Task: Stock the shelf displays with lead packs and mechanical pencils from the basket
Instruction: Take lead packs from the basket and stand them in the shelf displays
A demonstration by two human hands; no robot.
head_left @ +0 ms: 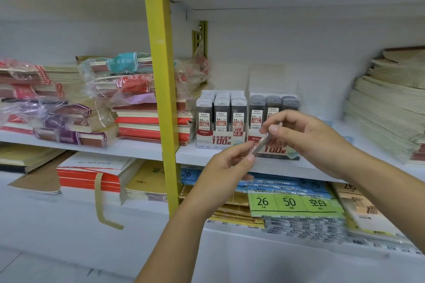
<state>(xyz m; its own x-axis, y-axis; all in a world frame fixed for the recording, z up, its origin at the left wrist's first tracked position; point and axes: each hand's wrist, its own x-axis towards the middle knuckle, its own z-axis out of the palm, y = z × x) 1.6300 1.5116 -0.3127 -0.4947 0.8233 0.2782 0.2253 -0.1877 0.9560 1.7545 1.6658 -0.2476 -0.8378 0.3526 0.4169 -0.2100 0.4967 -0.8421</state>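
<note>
A slim lead pack (261, 143) was held in the air between both hands, just in front of the right display box (284, 155) on the middle shelf (138, 150). The pack was tilted, with its lower end to the left and its upper end to the right. It was blurred, so that only a clear body with red and white marking could be made out. Its lower end was pinched by the left hand (226, 167), the thumb laid along it and the fingers curled beneath. Its upper end was pinched by the right hand (308, 138) between thumb and forefinger, the remaining fingers being curled above. The right display box was partly covered by the hands, and three rows of grey-capped packs (273, 101) marked 0.7 were seen standing upright in it. Just beside it on the left, the left display box (220, 140) was filled with three rows of upright packs marked 0.5. A yellow upright (161, 76) was seen left of the boxes, with plastic-wrapped notebook stacks (128, 103) piled on the shelf beyond and partly behind it. A further tall stack of pale notebooks (391, 110) was set well apart at the right end of the shelf. On the lower shelf, beneath the hands, green-labelled packets (294, 204) marked 26 and 50 were laid flat among other stationery.
</note>
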